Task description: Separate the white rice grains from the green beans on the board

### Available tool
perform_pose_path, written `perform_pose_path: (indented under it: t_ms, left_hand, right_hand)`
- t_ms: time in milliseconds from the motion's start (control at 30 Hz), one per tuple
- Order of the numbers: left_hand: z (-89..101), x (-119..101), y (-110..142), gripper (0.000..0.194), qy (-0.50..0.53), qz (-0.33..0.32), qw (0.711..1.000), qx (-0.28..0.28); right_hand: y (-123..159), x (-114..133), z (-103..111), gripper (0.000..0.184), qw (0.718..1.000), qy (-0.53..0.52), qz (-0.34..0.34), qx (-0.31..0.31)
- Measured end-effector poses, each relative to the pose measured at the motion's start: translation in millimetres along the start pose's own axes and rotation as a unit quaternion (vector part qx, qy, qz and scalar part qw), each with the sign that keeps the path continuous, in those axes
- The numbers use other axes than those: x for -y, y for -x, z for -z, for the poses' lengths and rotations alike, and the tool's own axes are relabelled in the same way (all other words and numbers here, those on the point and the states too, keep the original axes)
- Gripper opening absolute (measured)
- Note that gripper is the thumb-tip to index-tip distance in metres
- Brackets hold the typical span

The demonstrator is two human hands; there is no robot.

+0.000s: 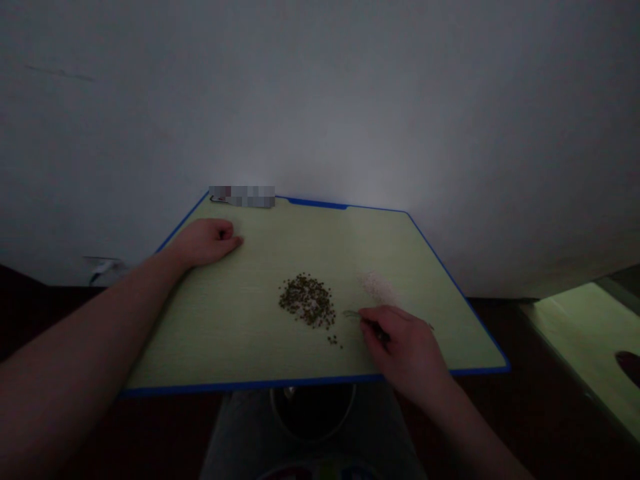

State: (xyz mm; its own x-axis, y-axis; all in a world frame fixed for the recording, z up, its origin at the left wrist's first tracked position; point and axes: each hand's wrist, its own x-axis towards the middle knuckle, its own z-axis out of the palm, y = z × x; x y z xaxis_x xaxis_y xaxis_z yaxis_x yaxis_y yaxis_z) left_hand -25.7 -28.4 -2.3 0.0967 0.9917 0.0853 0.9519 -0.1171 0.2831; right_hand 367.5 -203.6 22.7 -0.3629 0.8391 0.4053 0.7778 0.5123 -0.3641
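On the pale table top (pixel 240 327) lies a loose pile of small dark green beans (pixel 306 299) with whitish grains among them. A few stray beans (pixel 334 341) sit just in front of it. To the right is a thin scatter of white grains (pixel 379 287), rice-like. My right hand (pixel 400 337) is closed round a thin metal utensil (pixel 352 313), its tip pointing left toward the beans; its exact kind is unclear in the dim light. My left hand (pixel 207 241) rests on the table's left side, fingers curled in and thumb forward, with nothing visible in it.
Blue edging (pixel 250 386) runs round the table, with a blue strip (pixel 320 204) at the back against the grey wall (pixel 320 100). A blurred-out flat item (pixel 245 197) lies at the back left. Below the front edge is a dark round container (pixel 313 410). Another pale surface (pixel 585 333) stands right.
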Motion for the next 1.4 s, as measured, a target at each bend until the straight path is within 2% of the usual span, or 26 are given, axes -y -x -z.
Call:
perform_pose_path:
  t_ms: [167, 333, 567, 767, 1000, 1167, 1400]
  left_hand:
    - [1.9, -3, 2, 0.036, 0.0, 0.012, 1.0, 0.007]
    - [1.0, -3, 2, 0.036, -0.004, 0.015, 1.0, 0.006]
    - [-0.2, 0, 1, 0.037, 0.002, 0.005, 1.0, -0.004]
    - [1.1, -1, 3, 0.037, 0.0, 0.011, 1.0, 0.001]
    - [0.1, 0, 1, 0.036, 0.007, 0.019, 1.0, 0.008]
    - [-1.6, 2, 0, 0.037, 0.009, 0.008, 1.0, 0.0]
    - [0.7, -2, 1, 0.036, 0.007, 0.012, 1.0, 0.008]
  right_hand:
    - [-3, 1, -4, 0.027, 1.0, 0.003, 0.006, 0.011]
    - [-3, -8, -5, 0.026, 0.999, 0.024, -0.02, -0.015]
    - [-5, 3, -8, 0.028, 1.0, -0.007, 0.004, 0.023]
    - [-8, -4, -10, 0.028, 0.999, 0.031, -0.025, -0.002]
    - [-10, -2, -9, 0.028, 1.0, 0.013, -0.01, 0.017]
    - [-13, -7, -9, 0.027, 0.999, 0.025, -0.029, -0.004]
    - [-13, -2, -12, 0.027, 1.0, 0.007, -0.006, 0.003]
